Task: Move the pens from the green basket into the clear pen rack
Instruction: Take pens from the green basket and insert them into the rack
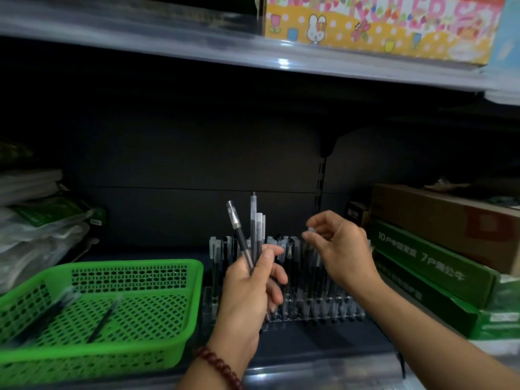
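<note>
Our left hand (pixel 247 288) has its fingers curled round a bunch of pens (pixel 254 229), held upright with their tops fanning out above the thumb; one with a clear cap leans away from the others. Our right hand (pixel 343 249) is raised just beside those pens, its thumb and forefinger nearly closed on a small clear piece (pixel 312 230) too blurred to name, the other fingers loosely bent. Behind and below both sets of fingertips stands the clear rack (pixel 323 308), with a row of standing pens (pixel 306 263) in it. The green basket (pixel 194 277) sits beside the left knuckles, on the side away from the right hand, and a loose pen (pixel 102 322) lies on its mesh floor, with more blurred ones further out. A bead bracelet (pixel 219 367) circles the left wrist. Beyond the right hand, stacked boxes (pixel 422 266) lie flat.
</note>
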